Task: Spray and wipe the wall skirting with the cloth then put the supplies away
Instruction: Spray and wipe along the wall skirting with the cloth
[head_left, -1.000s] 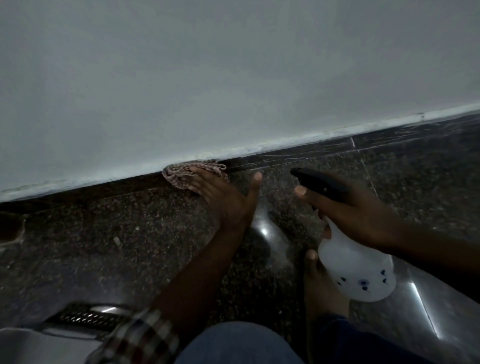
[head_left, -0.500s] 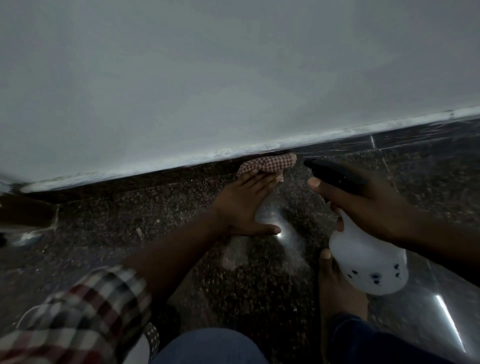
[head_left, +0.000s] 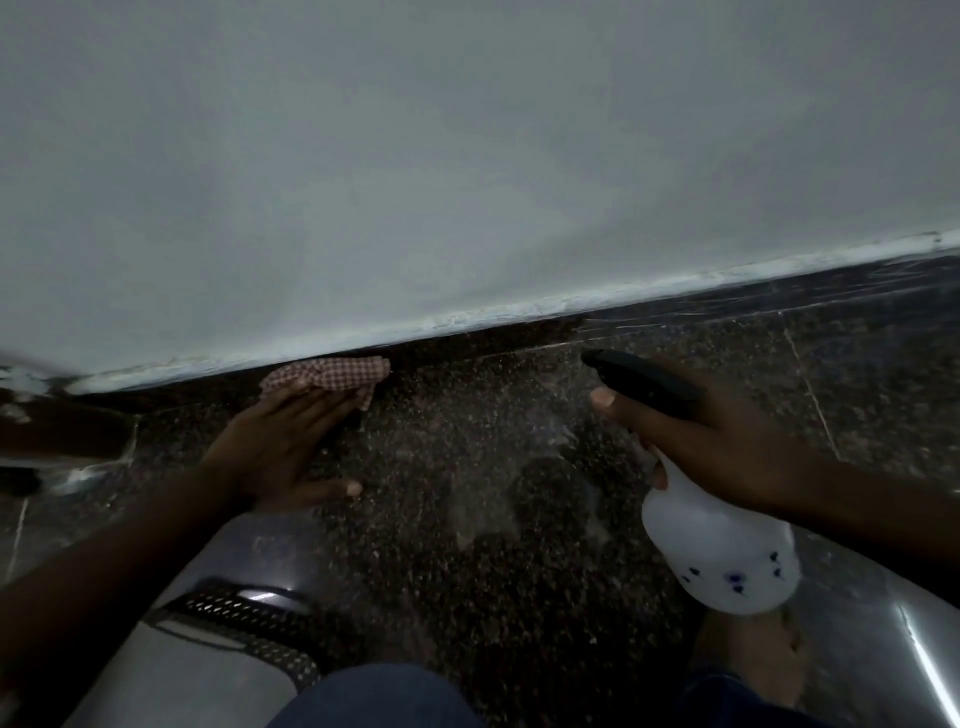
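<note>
A red-and-white checked cloth (head_left: 327, 375) lies bunched against the dark speckled skirting (head_left: 498, 338), just under the white wall. My left hand (head_left: 283, 449) presses flat on the cloth's near edge, fingers straight and thumb spread to the right. My right hand (head_left: 711, 441) grips the neck of a white spray bottle (head_left: 719, 545) with blue marks. Its black nozzle (head_left: 639, 379) points left toward the skirting, and my index finger lies along the nozzle. Fine mist hangs between the two hands.
The floor is dark speckled granite (head_left: 493, 519) with glossy reflections at the right. A grey object with a black perforated band (head_left: 244, 623) sits at the lower left. My knee in blue jeans (head_left: 374, 696) and my bare foot (head_left: 753, 660) are at the bottom edge.
My left hand has slid the cloth back to the left along the skirting after a sweep to the right. The spray bottle stays in my right hand, and mist now hangs in the air.
</note>
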